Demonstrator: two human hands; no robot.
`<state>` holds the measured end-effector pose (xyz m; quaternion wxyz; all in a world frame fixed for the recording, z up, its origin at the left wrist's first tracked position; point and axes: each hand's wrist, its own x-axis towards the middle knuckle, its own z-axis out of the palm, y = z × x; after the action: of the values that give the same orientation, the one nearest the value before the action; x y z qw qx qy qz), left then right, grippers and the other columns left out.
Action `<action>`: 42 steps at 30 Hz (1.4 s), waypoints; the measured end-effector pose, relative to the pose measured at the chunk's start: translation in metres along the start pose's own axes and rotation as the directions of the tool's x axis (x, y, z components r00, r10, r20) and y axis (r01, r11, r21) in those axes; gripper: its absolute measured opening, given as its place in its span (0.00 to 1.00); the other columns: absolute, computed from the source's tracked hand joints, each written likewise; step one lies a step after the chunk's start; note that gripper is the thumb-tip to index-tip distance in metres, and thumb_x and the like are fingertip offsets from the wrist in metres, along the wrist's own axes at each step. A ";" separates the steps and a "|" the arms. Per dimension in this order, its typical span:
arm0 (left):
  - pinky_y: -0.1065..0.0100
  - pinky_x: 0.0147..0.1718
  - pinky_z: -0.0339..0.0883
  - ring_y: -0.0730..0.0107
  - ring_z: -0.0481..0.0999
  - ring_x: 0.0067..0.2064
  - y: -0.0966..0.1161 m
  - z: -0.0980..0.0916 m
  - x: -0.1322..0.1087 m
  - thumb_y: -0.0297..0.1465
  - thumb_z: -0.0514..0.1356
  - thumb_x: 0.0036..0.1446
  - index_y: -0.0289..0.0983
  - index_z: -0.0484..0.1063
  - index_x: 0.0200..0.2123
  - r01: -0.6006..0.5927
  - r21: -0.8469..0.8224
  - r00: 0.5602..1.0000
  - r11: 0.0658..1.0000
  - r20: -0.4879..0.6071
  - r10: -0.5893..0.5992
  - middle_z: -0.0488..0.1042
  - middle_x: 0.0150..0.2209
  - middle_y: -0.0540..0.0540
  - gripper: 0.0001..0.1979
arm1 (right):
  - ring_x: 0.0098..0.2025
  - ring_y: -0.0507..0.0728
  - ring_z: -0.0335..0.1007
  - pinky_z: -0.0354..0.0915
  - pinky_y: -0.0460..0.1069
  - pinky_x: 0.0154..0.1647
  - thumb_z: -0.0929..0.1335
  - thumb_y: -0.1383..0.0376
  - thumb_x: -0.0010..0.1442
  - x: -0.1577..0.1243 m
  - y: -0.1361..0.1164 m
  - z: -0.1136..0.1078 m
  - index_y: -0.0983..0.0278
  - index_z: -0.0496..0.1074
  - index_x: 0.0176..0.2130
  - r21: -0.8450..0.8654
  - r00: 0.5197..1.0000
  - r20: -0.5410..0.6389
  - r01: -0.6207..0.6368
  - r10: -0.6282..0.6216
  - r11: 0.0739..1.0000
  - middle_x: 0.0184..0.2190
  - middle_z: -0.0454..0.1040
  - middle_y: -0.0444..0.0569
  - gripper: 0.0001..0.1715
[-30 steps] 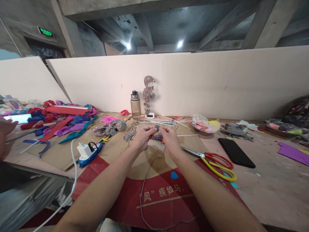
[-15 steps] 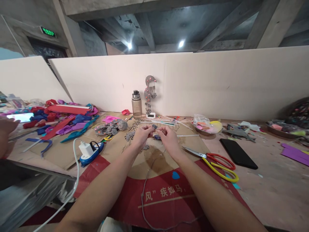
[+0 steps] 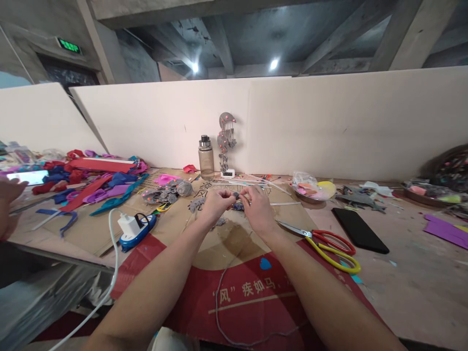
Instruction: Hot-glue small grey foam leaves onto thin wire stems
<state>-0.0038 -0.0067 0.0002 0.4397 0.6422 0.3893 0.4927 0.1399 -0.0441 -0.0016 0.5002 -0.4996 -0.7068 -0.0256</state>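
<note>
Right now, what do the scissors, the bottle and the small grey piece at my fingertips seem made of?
Scissors: shiny metal blades; smooth red and yellow handles, likely plastic coated. Bottle: smooth, translucent brownish body, plastic or glass. Small grey piece: matte, perhaps felt or yarn; too small to be sure.

single head-worn view, looking forward and down along near forearms to left hand, right hand; pale partition beyond.
</note>
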 end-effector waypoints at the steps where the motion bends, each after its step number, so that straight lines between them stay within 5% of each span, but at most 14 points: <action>1: 0.72 0.22 0.49 0.78 0.58 0.20 0.000 0.000 0.000 0.31 0.60 0.41 0.36 0.66 0.18 0.001 0.023 1.000 1.000 -0.001 -0.001 0.63 0.17 0.53 0.07 | 0.40 0.58 0.66 0.60 0.51 0.42 0.64 0.70 0.62 0.000 0.000 0.000 0.62 0.70 0.34 -0.005 1.000 0.004 0.002 -0.002 1.000 0.36 0.71 0.50 0.06; 10: 0.73 0.23 0.50 0.77 0.59 0.22 0.013 -0.003 -0.003 0.27 0.59 0.39 0.35 0.68 0.19 -0.129 0.266 0.992 0.955 0.047 0.121 0.64 0.18 0.54 0.02 | 0.41 0.58 0.69 0.60 0.52 0.44 0.67 0.69 0.59 0.006 0.003 -0.003 0.63 0.76 0.34 -0.018 0.982 0.152 -0.109 0.110 0.994 0.36 0.76 0.51 0.06; 18: 0.72 0.24 0.53 0.77 0.61 0.23 0.009 -0.007 -0.001 0.34 0.63 0.45 0.34 0.74 0.25 -0.027 0.047 0.989 0.999 0.145 0.020 0.68 0.21 0.52 0.08 | 0.25 0.52 0.61 0.53 0.47 0.28 0.66 0.64 0.54 0.009 0.003 -0.009 0.64 0.74 0.30 0.102 0.913 0.218 -0.372 0.344 0.923 0.21 0.70 0.43 0.07; 23: 0.72 0.23 0.50 0.77 0.60 0.22 0.000 -0.004 0.001 0.33 0.62 0.45 0.35 0.71 0.23 -0.046 0.086 0.988 0.995 0.149 0.033 0.66 0.20 0.53 0.07 | 0.24 0.51 0.59 0.51 0.47 0.27 0.66 0.63 0.53 0.008 0.001 -0.006 0.64 0.73 0.29 0.111 0.902 0.235 -0.395 0.362 0.912 0.20 0.68 0.42 0.07; 28: 0.72 0.22 0.49 0.78 0.58 0.21 -0.001 -0.005 0.003 0.31 0.60 0.43 0.36 0.69 0.20 -0.051 0.121 0.997 0.991 0.068 0.043 0.63 0.18 0.54 0.05 | 0.26 0.52 0.61 0.54 0.47 0.29 0.65 0.61 0.56 0.007 0.002 -0.004 0.64 0.72 0.32 0.144 0.905 0.251 -0.387 0.344 0.911 0.22 0.69 0.42 0.10; 33: 0.73 0.22 0.49 0.78 0.58 0.20 -0.004 -0.017 0.011 0.32 0.61 0.43 0.36 0.68 0.20 -0.050 0.094 0.990 0.994 -0.124 0.062 0.63 0.17 0.55 0.06 | 0.34 0.55 0.67 0.59 0.49 0.38 0.60 0.64 0.62 -0.002 -0.002 0.003 0.63 0.70 0.31 0.172 0.952 0.223 -0.248 0.208 0.953 0.31 0.75 0.48 0.12; 36: 0.73 0.23 0.52 0.78 0.59 0.21 -0.008 -0.027 0.018 0.32 0.64 0.44 0.36 0.68 0.22 -0.144 -0.066 0.961 0.987 -0.249 0.123 0.63 0.18 0.54 0.07 | 0.38 0.55 0.69 0.60 0.50 0.42 0.60 0.66 0.62 -0.010 -0.010 0.008 0.63 0.72 0.30 0.210 0.930 0.362 -0.140 0.056 0.968 0.33 0.77 0.49 0.15; 39: 0.74 0.23 0.54 0.80 0.59 0.23 -0.006 -0.037 0.025 0.32 0.66 0.44 0.36 0.66 0.22 -0.268 -0.416 0.942 0.869 -0.302 0.146 0.64 0.21 0.53 0.10 | 0.35 0.55 0.70 0.62 0.49 0.39 0.62 0.64 0.61 -0.011 -0.011 0.007 0.62 0.75 0.29 0.294 0.826 0.561 -0.129 -0.062 0.947 0.31 0.77 0.47 0.14; 42: 0.75 0.23 0.55 0.81 0.57 0.23 -0.001 -0.047 0.029 0.32 0.68 0.44 0.37 0.65 0.23 -0.273 -0.680 0.953 0.681 -0.288 0.095 0.64 0.24 0.53 0.13 | 0.26 0.54 0.68 0.60 0.48 0.29 0.61 0.61 0.62 -0.003 0.004 0.000 0.62 0.75 0.30 0.280 0.796 0.588 -0.366 0.143 0.888 0.26 0.76 0.45 0.17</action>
<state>-0.0437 0.0287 0.0139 0.5534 0.3966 0.1492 0.7171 0.1430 -0.0443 -0.0057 0.3606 -0.4711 -0.7362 0.3255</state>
